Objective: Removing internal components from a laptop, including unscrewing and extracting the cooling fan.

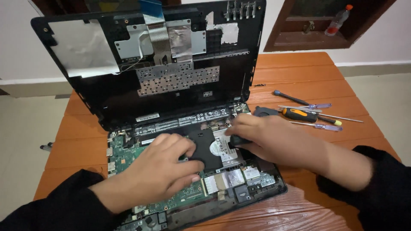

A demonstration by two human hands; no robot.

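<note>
**Hard drive under both hands, laptop base opened**

Hard drive (220, 149) lies mid-base, at 3 o'clock of the green board (128, 156). Right hand (267, 139): fingers closed on a small black part (239, 140) at the drive's edge, possibly a tool handle; view poor. Left hand (165, 169): fingers curled, pressing the black cover (204, 145), gripping nothing. Step judged: freeing the drive. Next calls for steady bracing. Screwdrivers (306, 114) at 2 o'clock. Drive fasteners hidden by hands.

Hidden beneath the left hand (165, 164): part of the green circuit board (128, 156). Beneath the right hand (267, 139): the hard drive's (220, 149) right side. Cut off above the board: the raised cover's (128, 94) top edge.
</note>
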